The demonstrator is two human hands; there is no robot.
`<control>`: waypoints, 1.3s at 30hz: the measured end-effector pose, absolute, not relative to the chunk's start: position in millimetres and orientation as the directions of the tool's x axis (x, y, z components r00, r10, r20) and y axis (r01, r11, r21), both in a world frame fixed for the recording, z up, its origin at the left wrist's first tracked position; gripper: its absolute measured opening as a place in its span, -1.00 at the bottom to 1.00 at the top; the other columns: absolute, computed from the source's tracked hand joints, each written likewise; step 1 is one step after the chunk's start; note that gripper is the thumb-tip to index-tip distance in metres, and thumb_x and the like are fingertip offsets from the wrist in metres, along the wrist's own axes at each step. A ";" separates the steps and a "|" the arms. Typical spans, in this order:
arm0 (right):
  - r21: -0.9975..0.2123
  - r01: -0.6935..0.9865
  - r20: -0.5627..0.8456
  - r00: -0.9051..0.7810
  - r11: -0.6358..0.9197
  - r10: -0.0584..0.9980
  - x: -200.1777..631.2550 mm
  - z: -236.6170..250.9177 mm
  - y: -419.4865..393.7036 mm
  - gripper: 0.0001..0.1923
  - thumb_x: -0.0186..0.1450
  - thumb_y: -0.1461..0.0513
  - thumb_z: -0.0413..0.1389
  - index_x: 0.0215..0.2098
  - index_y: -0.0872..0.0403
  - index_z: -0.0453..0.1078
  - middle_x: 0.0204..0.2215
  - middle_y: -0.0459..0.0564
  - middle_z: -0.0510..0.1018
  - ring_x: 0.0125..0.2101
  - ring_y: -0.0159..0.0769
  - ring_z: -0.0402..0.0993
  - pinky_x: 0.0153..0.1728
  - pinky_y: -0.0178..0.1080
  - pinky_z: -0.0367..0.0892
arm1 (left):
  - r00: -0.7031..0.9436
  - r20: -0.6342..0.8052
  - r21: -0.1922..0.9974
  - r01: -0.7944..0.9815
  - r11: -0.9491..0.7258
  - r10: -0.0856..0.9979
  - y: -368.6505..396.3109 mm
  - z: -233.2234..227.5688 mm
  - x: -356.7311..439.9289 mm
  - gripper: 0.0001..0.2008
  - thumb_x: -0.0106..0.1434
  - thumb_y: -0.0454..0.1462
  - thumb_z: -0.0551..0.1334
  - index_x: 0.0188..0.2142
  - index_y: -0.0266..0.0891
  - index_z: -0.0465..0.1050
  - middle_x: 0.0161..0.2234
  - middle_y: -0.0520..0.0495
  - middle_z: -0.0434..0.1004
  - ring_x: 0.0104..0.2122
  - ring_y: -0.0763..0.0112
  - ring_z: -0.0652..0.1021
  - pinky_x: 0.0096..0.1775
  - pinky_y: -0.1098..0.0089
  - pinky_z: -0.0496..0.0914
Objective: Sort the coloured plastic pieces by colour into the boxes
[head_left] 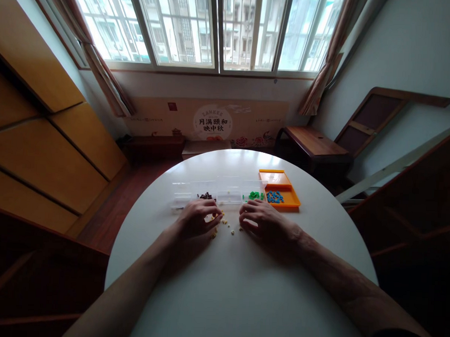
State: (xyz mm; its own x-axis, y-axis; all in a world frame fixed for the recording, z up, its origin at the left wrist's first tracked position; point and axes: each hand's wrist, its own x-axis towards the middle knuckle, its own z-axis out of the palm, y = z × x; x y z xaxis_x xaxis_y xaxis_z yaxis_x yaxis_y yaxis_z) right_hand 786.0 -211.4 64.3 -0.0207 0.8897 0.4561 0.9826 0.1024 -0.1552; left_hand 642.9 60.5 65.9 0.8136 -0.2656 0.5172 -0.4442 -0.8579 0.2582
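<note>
On my feed, the left hand (196,218) curls over the worktop (227,293), thumb and fingertips narrowly spaced; the right hand (267,221) is half curled, fingers bent down. I can't tell whether either grips anything. Between them, toward the far edge, yellow pieces (232,232) lie scattered, too small for me to read any axis. The clear box (228,199) beyond runs lengthwise left to right.

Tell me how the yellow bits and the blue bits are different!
The yellow bits lie loose on the white table; the blue bits sit inside the orange box.
The yellow bits are scattered, some on their own; the blue bits are bunched together.
Both are groups of small pieces.
</note>
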 end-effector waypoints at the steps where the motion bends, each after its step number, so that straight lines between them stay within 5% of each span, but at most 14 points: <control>1: -0.153 0.983 0.454 -0.021 0.101 0.891 785.8 64.5 -211.3 -0.82 0.59 0.28 0.12 -0.16 0.02 0.54 -0.11 0.03 0.66 -0.12 -0.18 0.50 0.01 -0.09 0.39 | 0.815 0.512 0.267 -0.453 -0.851 -0.273 60.2 67.0 642.3 -0.85 0.45 -0.25 0.33 -0.27 -0.14 0.68 -0.28 -0.06 0.69 -0.35 0.39 0.62 -0.26 0.40 0.44; 9: -0.207 0.974 0.659 0.205 -0.087 0.724 799.1 50.8 -194.8 -0.84 0.62 0.25 0.11 -0.12 0.03 0.52 -0.17 0.04 0.67 -0.14 -0.15 0.50 -0.04 -0.10 0.40 | 0.826 0.463 0.295 -0.485 -0.823 -0.321 63.4 69.3 639.6 -0.90 0.34 -0.20 0.40 -0.18 -0.12 0.70 -0.25 -0.06 0.69 -0.34 0.37 0.61 -0.27 0.37 0.45; 17: -0.264 0.940 0.620 0.336 -0.214 0.709 807.2 59.9 -166.2 -0.88 0.59 0.29 0.15 -0.11 0.03 0.52 -0.21 0.03 0.69 -0.19 -0.16 0.54 -0.10 -0.13 0.38 | 0.830 0.449 0.319 -0.494 -0.809 -0.330 64.4 69.9 637.9 -0.90 0.32 -0.21 0.40 -0.18 -0.11 0.70 -0.24 -0.05 0.69 -0.35 0.38 0.60 -0.29 0.38 0.44; 21: -0.283 0.946 0.637 0.309 -0.158 0.706 803.8 54.4 -169.9 -0.87 0.55 0.33 0.12 -0.07 0.02 0.51 -0.19 0.04 0.69 -0.17 -0.15 0.56 -0.09 -0.13 0.41 | 0.831 0.442 0.342 -0.505 -0.793 -0.338 64.0 72.9 636.3 -0.89 0.31 -0.27 0.38 -0.17 -0.12 0.69 -0.24 -0.06 0.68 -0.34 0.37 0.60 -0.26 0.38 0.45; 28: -0.317 0.938 0.494 0.037 0.140 0.869 792.6 53.8 -204.1 -0.89 0.43 0.25 0.25 -0.07 -0.03 0.52 -0.14 0.01 0.67 -0.16 -0.18 0.58 -0.07 -0.14 0.48 | 0.831 0.448 0.332 -0.498 -0.801 -0.330 65.5 68.7 638.5 -0.88 0.27 -0.31 0.39 -0.21 -0.12 0.70 -0.27 -0.04 0.67 -0.39 0.41 0.57 -0.30 0.40 0.42; 39: -0.500 0.858 0.454 0.140 0.121 0.880 769.7 73.7 -215.3 -0.83 0.45 0.35 0.22 -0.23 -0.04 0.58 -0.18 -0.07 0.67 -0.22 -0.33 0.61 -0.09 -0.27 0.49 | 0.839 0.447 0.346 -0.483 -0.804 -0.311 63.2 69.7 637.6 -0.86 0.27 -0.35 0.35 -0.27 -0.11 0.71 -0.31 -0.01 0.67 -0.39 0.43 0.57 -0.27 0.41 0.41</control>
State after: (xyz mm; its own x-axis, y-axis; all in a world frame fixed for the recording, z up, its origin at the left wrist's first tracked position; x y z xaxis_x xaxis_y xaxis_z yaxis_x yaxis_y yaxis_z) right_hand 769.7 -215.3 73.7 0.1400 0.8800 0.4538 0.8577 0.1212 -0.4997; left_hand 637.6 63.2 69.7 0.8387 -0.3115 0.4468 -0.4830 -0.8044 0.3460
